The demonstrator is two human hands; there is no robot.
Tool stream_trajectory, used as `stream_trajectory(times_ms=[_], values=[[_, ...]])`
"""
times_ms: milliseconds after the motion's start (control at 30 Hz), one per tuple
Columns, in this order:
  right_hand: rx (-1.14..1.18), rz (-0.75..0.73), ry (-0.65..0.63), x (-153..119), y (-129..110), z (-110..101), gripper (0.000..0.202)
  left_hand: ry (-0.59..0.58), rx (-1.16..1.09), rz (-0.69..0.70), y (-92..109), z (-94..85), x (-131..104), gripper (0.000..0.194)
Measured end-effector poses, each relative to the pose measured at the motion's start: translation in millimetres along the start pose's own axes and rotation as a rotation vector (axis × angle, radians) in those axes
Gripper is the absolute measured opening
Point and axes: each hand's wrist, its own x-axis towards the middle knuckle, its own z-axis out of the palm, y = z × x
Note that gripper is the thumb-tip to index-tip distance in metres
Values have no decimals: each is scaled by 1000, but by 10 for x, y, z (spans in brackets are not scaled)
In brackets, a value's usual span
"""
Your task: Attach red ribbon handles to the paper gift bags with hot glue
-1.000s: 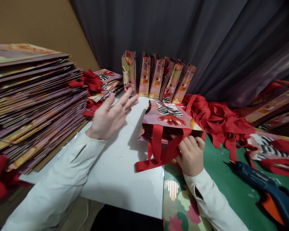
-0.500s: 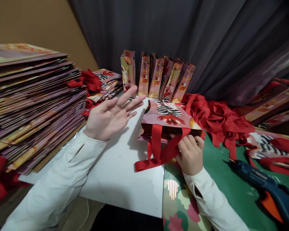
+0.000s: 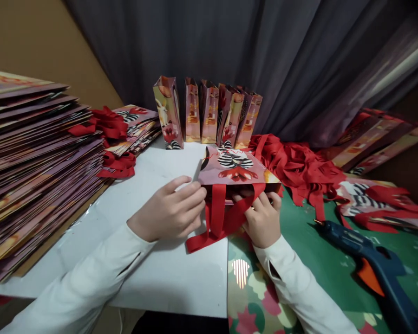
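A printed paper bag (image 3: 238,169) with zebra stripes and a red flower lies on its side, its mouth facing me. Red ribbon handles (image 3: 218,211) hang out of the mouth onto the white board. My right hand (image 3: 264,218) is at the right of the mouth, fingers curled around the bag's edge beside the ribbon, some of them hidden inside. At the left corner of the mouth is my left hand (image 3: 172,208), its fingers bent and close together near the bag and ribbon; its fingertips are partly hidden, so what they grip cannot be made out.
Flat bags (image 3: 45,171) form a tall stack at left. Several upright bags (image 3: 209,111) stand at the back. A heap of red ribbon (image 3: 292,162) and a blue glue gun (image 3: 365,250) with an orange trigger lie at right on the green surface (image 3: 306,246).
My left hand has gone from spread fingers above the board to bent fingers at the bag's left side. My right hand stays at the bag's mouth. The whole view has shifted slightly.
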Motion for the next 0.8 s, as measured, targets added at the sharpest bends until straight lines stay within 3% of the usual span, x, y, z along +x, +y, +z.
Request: stream_trajectory(times_ms=[100, 233, 333, 500, 800], values=[[-10, 9, -1, 4, 5, -2, 24, 39, -5, -75, 131, 14, 74, 10], [-11, 2, 12, 38, -45, -64, 26, 86, -114, -202, 132, -38, 39, 16], [-21, -34, 3, 73, -86, -124, 24, 89, 55, -166, 119, -75, 9, 22], [2, -90, 6, 125, -115, -182, 23, -90, 327, -155, 171, -49, 45, 14], [49, -123, -130, 94, -235, -186, 26, -322, -72, -253, 437, 160, 52, 43]])
